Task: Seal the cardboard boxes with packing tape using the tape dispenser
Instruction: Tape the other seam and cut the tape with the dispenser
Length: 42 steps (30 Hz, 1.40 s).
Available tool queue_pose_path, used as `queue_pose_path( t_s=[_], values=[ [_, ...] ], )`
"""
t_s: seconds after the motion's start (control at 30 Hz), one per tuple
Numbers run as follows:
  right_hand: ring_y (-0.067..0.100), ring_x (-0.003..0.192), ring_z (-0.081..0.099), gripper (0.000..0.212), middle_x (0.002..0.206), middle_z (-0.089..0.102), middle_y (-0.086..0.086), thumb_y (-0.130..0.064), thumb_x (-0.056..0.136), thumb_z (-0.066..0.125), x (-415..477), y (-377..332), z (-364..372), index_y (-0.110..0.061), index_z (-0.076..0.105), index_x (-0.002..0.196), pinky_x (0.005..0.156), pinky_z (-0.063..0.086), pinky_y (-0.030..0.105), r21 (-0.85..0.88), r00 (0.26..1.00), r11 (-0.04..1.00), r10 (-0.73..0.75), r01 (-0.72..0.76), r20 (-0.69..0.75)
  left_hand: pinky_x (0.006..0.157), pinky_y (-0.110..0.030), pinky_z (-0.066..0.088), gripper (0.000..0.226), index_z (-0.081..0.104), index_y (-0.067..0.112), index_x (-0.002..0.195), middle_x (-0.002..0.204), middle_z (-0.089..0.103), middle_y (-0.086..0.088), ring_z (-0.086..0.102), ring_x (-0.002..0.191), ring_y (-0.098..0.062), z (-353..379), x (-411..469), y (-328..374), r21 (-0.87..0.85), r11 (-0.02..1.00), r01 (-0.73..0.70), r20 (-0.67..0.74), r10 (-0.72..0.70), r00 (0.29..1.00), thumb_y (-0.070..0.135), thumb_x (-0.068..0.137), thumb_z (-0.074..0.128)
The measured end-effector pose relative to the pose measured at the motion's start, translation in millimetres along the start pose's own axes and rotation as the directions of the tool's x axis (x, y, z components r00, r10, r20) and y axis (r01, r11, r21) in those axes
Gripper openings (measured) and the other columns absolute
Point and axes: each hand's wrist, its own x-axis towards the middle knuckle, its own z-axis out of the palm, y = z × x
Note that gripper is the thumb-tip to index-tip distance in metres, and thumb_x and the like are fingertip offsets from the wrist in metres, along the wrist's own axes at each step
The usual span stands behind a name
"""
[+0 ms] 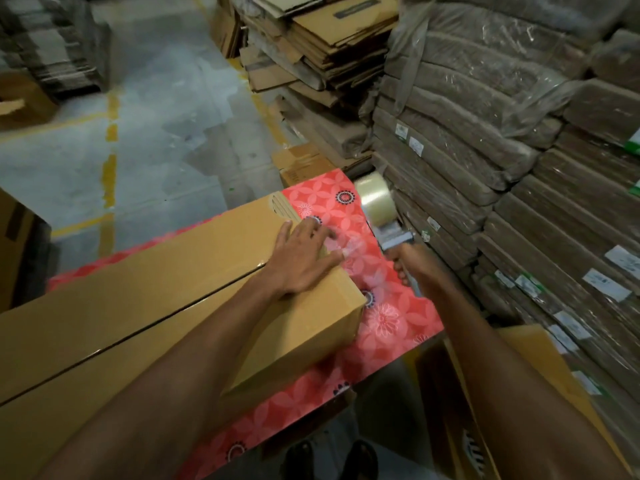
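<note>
A long brown cardboard box point(145, 306) lies on a red flower-patterned table point(388, 320), its two top flaps meeting in a dark seam. My left hand point(304, 261) rests flat with straight fingers on the box's right end, over the seam. Just off that end, my right hand point(412, 265) grips the handle of a tape dispenser point(394, 237) carrying a roll of clear tape point(375, 199). A strip of clear tape stretches from the dispenser toward my left fingertips.
Tall stacks of plastic-wrapped flat cartons point(502, 174) stand close on the right. Loose flattened cardboard point(322, 46) is piled behind. An open brown box point(485, 393) stands on the floor at lower right. Concrete floor with yellow lines point(110, 161) lies to the left.
</note>
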Motion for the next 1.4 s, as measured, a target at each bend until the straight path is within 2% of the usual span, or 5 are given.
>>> queue_pose_path(
  t_s=[0.13, 0.27, 0.47, 0.93, 1.4],
  values=[
    [0.011, 0.04, 0.033, 0.017, 0.05, 0.04, -0.002, -0.011, 0.09, 0.051, -39, -72, 5, -0.015, 0.051, 0.074, 0.04, 0.026, 0.021, 0.25, 0.969, 0.965, -0.131, 0.077, 0.208, 0.08, -0.028, 0.05, 0.019, 0.063, 0.023, 0.108, 0.11, 0.061, 0.004, 0.06, 0.098, -0.016, -31, 33, -11, -0.815, 0.564, 0.136, -0.159, -0.443, 0.882, 0.038, 0.097, 0.06],
    [0.016, 0.043, 0.037, 0.022, 0.053, 0.043, 0.002, -0.01, 0.091, 0.048, -76, -116, 23, -0.013, 0.047, 0.069, 0.044, 0.033, 0.024, 0.355, 0.908, 0.932, -0.214, 0.079, 0.359, 0.07, -0.038, 0.057, 0.059, 0.066, 0.001, 0.103, 0.101, 0.07, -0.018, 0.067, 0.085, -0.031, -73, 60, -18, -0.867, -0.282, 0.411, 0.49, -0.328, 0.808, 0.059, 0.092, 0.059],
    [0.014, 0.047, 0.032, 0.021, 0.058, 0.039, 0.001, -0.007, 0.087, 0.051, -94, -124, 59, -0.015, 0.045, 0.069, 0.05, 0.026, 0.029, 0.32, 0.885, 0.943, -0.222, 0.089, 0.409, 0.054, -0.035, 0.062, 0.048, 0.058, 0.001, 0.071, 0.057, 0.06, -0.013, 0.063, 0.047, -0.023, -100, 51, -35, -0.781, -0.406, 0.475, 0.575, -0.17, 0.8, 0.039, 0.101, 0.056],
    [0.017, 0.049, 0.045, 0.014, 0.059, 0.052, 0.003, -0.004, 0.08, 0.062, -106, -124, 85, -0.014, 0.058, 0.072, 0.047, 0.037, 0.026, 0.193, 0.884, 0.926, -0.37, 0.325, 0.285, 0.058, -0.024, 0.052, 0.051, 0.068, 0.008, 0.043, 0.054, 0.06, -0.01, 0.056, 0.048, -0.015, -121, 71, -89, -0.874, 0.258, 0.412, 0.302, -0.374, 0.877, -0.012, 0.088, 0.054],
    [0.021, 0.051, 0.048, 0.014, 0.064, 0.053, 0.013, 0.005, 0.088, 0.054, -113, -75, 93, -0.001, 0.057, 0.075, 0.048, 0.038, 0.033, 0.183, 0.952, 0.959, -0.247, 0.214, 0.181, 0.067, -0.033, 0.054, 0.016, 0.076, 0.001, 0.08, 0.08, 0.075, -0.01, 0.071, 0.075, -0.024, -81, 100, -128, -0.7, 0.57, 0.43, 0.095, -0.523, 0.847, 0.014, 0.09, 0.074]
  ],
)
